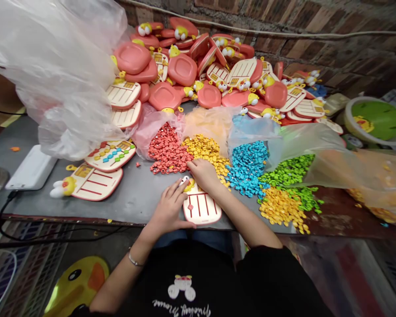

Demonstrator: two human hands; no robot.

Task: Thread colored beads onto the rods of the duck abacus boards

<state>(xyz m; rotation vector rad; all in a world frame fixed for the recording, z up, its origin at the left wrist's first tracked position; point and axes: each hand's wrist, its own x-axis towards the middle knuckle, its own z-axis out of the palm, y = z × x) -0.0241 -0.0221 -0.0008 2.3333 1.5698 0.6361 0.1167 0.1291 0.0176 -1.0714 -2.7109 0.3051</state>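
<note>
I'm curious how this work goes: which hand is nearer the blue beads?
The right hand, just left of the blue beads and not touching them; the left hand lies farther left of them.

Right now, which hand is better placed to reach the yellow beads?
Probably the right: the right hand sits against the edge of the yellow bead pile, while the left hand is farther back, at the duck-headed toy board near the table edge.

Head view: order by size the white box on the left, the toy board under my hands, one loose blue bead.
Largest first: white box, toy board, blue bead; camera nearness makes the first pair unsure.
</note>
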